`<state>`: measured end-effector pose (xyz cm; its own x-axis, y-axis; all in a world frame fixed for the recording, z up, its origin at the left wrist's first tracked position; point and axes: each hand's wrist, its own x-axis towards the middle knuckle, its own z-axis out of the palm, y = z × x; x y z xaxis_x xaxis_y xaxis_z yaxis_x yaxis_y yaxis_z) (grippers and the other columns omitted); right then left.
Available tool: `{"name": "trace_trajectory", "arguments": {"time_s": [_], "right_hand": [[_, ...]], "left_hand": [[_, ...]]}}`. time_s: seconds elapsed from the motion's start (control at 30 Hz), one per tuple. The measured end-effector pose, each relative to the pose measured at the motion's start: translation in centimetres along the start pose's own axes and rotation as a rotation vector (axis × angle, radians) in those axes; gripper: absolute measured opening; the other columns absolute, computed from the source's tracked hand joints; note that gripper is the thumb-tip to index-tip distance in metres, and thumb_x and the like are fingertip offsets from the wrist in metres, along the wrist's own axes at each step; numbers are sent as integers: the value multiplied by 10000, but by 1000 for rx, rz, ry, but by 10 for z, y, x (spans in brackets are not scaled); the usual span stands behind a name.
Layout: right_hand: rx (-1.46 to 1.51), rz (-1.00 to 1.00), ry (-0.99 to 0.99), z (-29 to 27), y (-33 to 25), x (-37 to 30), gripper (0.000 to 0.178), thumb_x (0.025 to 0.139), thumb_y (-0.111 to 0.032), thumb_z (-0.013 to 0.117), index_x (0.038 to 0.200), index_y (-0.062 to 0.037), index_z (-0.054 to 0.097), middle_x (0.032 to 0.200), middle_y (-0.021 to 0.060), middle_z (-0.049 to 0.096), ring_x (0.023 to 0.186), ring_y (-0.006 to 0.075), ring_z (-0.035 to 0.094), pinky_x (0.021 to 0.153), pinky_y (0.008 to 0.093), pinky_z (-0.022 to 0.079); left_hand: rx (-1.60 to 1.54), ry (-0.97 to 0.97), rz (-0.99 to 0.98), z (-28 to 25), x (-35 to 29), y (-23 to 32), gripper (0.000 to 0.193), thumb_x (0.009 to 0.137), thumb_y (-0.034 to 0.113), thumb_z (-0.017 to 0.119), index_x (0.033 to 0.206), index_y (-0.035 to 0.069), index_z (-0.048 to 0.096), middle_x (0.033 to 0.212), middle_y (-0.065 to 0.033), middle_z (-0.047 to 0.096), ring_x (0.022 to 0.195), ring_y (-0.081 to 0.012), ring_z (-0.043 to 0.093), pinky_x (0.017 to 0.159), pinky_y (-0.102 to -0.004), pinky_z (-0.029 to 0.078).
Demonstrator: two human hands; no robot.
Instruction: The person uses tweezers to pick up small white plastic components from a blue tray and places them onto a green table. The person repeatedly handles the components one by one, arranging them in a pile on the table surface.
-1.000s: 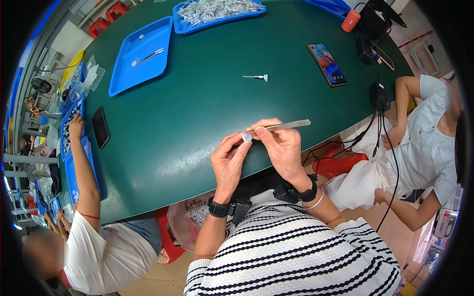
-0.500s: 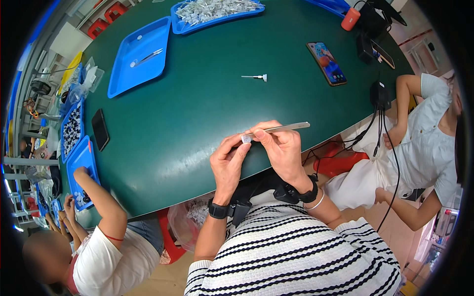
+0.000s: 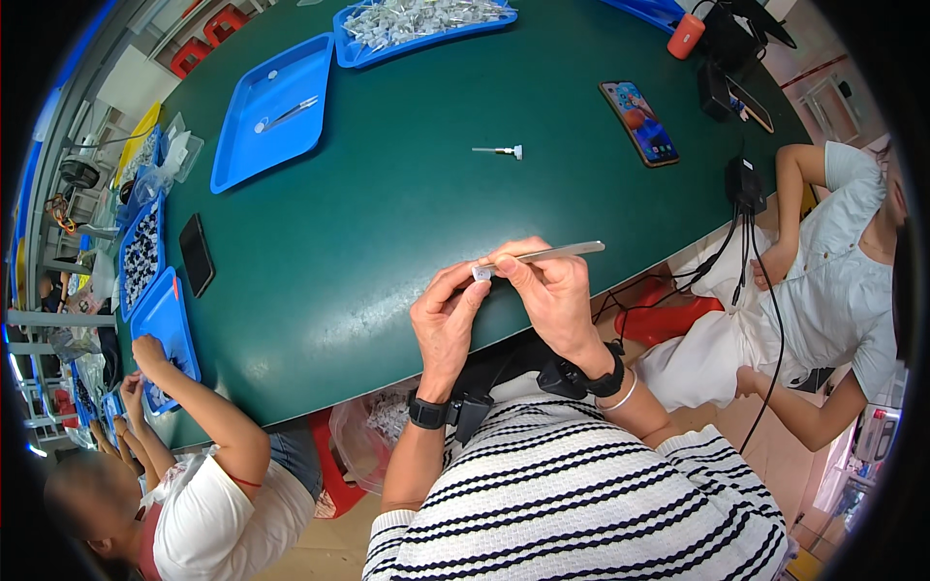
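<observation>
Between the thumb and fingers of my left hand [image 3: 446, 315] is a small white plastic cap-like piece [image 3: 481, 274]. My right hand [image 3: 550, 295] pinches a pair of metal tweezers [image 3: 567, 251], whose tip end points at the white piece; whether the tips touch it is hidden by my fingers. Both hands are close together above the near edge of the green table [image 3: 387, 213]. Farther off on the table lies a single white-headed part with a thin stem [image 3: 509, 151].
A blue tray [image 3: 232, 160] holds another pair of tweezers [image 3: 289, 114] and small clear pieces. Behind it, a blue tray [image 3: 363, 58] is heaped with white stemmed parts. Phones lie right [image 3: 639, 124] and left [image 3: 197, 255]. One co-worker sits at left, another person at right.
My hands hold nearly the same pose on the white piece and tweezers. At the left, the co-worker's arm has shifted over the blue tray.
</observation>
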<state>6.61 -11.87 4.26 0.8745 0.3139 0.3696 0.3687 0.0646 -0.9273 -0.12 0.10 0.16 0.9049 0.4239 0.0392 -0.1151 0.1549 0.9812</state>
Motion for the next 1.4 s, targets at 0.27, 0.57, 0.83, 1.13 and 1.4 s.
{"name": "trace_trajectory", "arguments": {"time_s": [0.27, 0.57, 0.83, 1.13, 1.4], "right_hand": [[-98, -13, -58, -2, -9, 5, 110, 856, -32, 624, 792, 55, 640, 759, 83, 673, 594, 169, 613, 531, 257, 472], [-186, -31, -99, 0, -15, 5, 119, 857, -51, 620, 809, 56, 638, 793, 80, 679, 599, 181, 616, 541, 277, 483], [-78, -21, 16, -15, -18, 6, 124, 869, -62, 632, 838, 55, 651, 789, 61, 677, 577, 109, 562, 519, 253, 436], [77, 76, 30, -23, -15, -14, 130, 903, -70, 599, 882, 44, 659, 863, 44, 673, 742, 102, 616, 695, 222, 489], [43, 119, 13, -50, 5, -30, 195, 943, -124, 556, 1004, 52, 617, 927, 129, 674, 828, 174, 663, 771, 266, 528]], "left_hand": [[55, 2, 18, -1, 0, -1, 220, 831, 16, 673, 1048, -16, 663, 1035, -88, 629, 900, -123, 591, 770, -231, 485], [19, 20, 9, 1, 0, 2, 222, 842, 4, 655, 1062, -23, 656, 1044, -95, 625, 903, -131, 595, 781, -234, 490], [-124, -30, 11, -1, 3, 2, 220, 859, -9, 620, 1077, -24, 640, 1102, -103, 605, 926, -154, 604, 809, -275, 522], [-236, 56, -69, -19, -22, 13, 154, 865, 5, 541, 974, -37, 642, 1080, -164, 623, 930, -197, 621, 819, -307, 534], [99, 454, 5, -98, -154, 61, 92, 851, -8, 585, 900, -36, 657, 1028, -101, 639, 827, -123, 597, 756, -253, 500]]}}
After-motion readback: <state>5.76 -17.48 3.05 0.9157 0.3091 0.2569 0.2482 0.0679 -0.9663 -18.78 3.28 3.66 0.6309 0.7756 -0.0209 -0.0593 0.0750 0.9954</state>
